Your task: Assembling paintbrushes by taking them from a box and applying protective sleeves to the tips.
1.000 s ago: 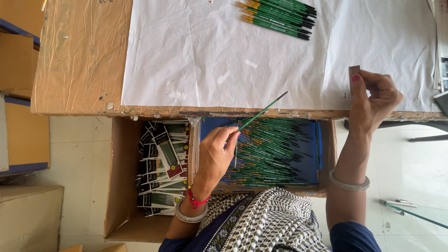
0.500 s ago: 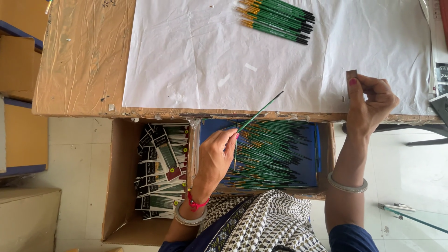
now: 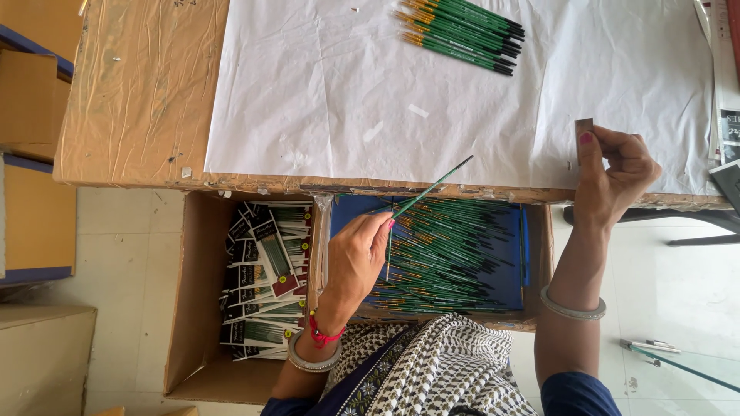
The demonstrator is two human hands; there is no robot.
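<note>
A: What is the person doing right now?

B: The left hand pinches one thin green paintbrush. Its fingers are closed on the lower end, and the dark tip points up and away over the bench edge.

A: Where did that brush come from, do you think?

B: Likely from the blue tray of brushes, just beside and under those fingers. It looks like a picking-up step.

A: And the other hand?

B: The right hand holds a small flat brown piece tight between thumb and fingers, at the edge of the white paper.

A: What comes next?

B: Maybe the brush goes to the neat pile of brushes, far above the fingers. That needs a long reach and a gentle set-down, lined up with the others.

A: And left of the fingers?

B: A cardboard box of brush packs.
</note>
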